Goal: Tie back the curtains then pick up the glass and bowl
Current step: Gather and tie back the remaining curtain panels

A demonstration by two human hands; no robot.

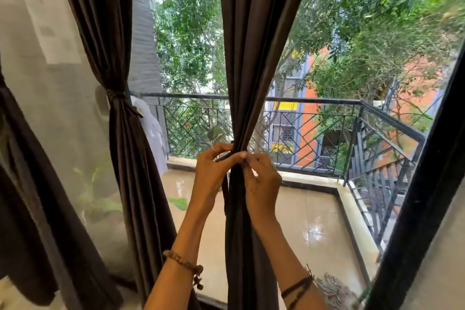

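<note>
dark brown fabric curtains: 2 | left hand (212,173) and right hand (261,178) both pinch middle curtain (241,83) | tied curtain (118,113) left of hands

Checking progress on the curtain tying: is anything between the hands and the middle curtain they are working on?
Nothing visible stands between them. The left hand and right hand are already on the middle curtain, fingers pinching a tie at its gathered waist. The left curtain hangs apart, already tied back. The glass and bowl are not in view.
</note>
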